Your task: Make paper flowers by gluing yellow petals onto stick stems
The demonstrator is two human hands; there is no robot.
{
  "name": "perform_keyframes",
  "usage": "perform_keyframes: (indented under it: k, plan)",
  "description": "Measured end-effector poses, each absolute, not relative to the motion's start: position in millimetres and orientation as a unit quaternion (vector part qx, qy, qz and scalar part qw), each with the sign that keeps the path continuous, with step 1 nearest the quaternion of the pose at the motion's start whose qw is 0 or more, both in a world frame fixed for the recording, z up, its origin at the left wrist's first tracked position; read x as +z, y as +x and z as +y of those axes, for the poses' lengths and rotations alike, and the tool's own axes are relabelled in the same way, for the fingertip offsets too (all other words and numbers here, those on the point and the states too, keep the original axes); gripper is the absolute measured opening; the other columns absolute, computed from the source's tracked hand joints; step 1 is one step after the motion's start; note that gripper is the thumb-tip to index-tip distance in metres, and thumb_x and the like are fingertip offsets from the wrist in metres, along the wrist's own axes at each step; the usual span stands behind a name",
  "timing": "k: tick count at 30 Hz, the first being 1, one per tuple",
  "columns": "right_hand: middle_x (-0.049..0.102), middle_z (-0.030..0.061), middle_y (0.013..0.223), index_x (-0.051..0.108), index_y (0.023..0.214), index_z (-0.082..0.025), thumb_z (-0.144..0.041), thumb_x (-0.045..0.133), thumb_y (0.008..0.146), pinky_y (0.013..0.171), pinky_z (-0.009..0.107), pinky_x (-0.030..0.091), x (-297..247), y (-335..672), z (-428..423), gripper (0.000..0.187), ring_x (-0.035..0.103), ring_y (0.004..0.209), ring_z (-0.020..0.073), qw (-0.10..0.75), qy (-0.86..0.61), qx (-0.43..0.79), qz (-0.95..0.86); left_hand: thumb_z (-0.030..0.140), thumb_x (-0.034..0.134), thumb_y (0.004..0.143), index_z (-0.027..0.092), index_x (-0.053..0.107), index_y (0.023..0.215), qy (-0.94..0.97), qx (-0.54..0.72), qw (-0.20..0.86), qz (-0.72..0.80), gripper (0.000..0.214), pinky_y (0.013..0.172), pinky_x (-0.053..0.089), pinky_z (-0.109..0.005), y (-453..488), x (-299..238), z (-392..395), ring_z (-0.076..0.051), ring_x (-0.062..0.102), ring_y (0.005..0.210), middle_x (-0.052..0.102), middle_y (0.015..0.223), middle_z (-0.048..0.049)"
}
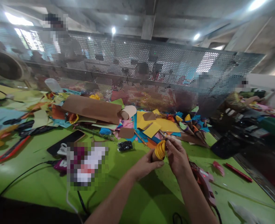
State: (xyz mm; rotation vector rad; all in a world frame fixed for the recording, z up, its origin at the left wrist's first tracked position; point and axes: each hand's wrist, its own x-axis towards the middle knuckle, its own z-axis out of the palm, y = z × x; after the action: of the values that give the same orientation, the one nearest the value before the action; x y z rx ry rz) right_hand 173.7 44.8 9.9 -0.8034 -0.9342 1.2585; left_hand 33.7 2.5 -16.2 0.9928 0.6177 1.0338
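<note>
Fingers [159, 164] of my left hand [146, 165] curl snugly around a yellow ribbed roll [160, 150] above the green table [120, 161]; my right hand [178, 157] pinches its edge. From my end, can't see inside that dark bucket [230, 143].

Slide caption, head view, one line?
Left hand holds a ridged yellow piece, right hand at its edge, above a green table.

Place: a craft workshop, by its materials and fittings
Worktable: green tabletop [123, 174] strewn with coloured paper sheets [168, 124] and a cluster of paper cones [198, 132]
Tool: pink hot-glue gun [207, 180], corded
Divider: perforated metal panel [170, 59] along the far edge
Overhead: bare concrete beams [149, 18], lit lamps [113, 30]
Cooling: large round fan [5, 65]
Company: another person [233, 99] seated at right
</note>
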Motion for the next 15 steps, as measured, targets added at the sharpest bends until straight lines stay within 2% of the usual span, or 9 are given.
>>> perform_keyframes:
  k: [6, 12, 15]
  plan:
    - [0.072, -0.0004, 0.082, 0.077, 0.081, -0.026, -0.035, 0.086, 0.064, 0.069, 0.026, 0.047, 10.6, 173.7, 44.2, 0.020, 0.061, 0.074, 0.0139, 0.633, -0.355, 0.556, -0.405, 0.037, 0.082, 0.067, 0.020, 0.056, 0.128, 0.444, 0.466, 0.711, 0.282, 0.068, 0.108, 0.034, -0.039, 34.1, -18.9, 4.0, -0.030, 0.046, 0.128, 0.059, 0.132, -0.0076]
    - [0.074, 0.0030, 0.100, 0.078, 0.089, -0.027, -0.037, 0.083, 0.068, 0.074, 0.027, 0.047, 8.0, 175.6, 45.7, 0.025, 0.063, 0.091, 0.0179, 0.627, -0.360, 0.549, -0.420, 0.037, 0.080, 0.069, 0.019, 0.058, 0.126, 0.444, 0.474, 0.701, 0.295, 0.064, 0.109, 0.034, -0.041, 32.9, -17.9, 3.2, -0.031, 0.047, 0.127, 0.060, 0.131, -0.0076]
    - [0.074, 0.0007, 0.090, 0.078, 0.084, -0.027, -0.036, 0.084, 0.066, 0.073, 0.028, 0.046, 5.8, 175.2, 46.3, 0.021, 0.062, 0.080, 0.0156, 0.633, -0.365, 0.542, -0.415, 0.037, 0.081, 0.068, 0.019, 0.058, 0.126, 0.441, 0.475, 0.702, 0.295, 0.066, 0.109, 0.035, -0.040, 33.8, -18.0, 3.0, -0.030, 0.047, 0.127, 0.060, 0.131, -0.0077]
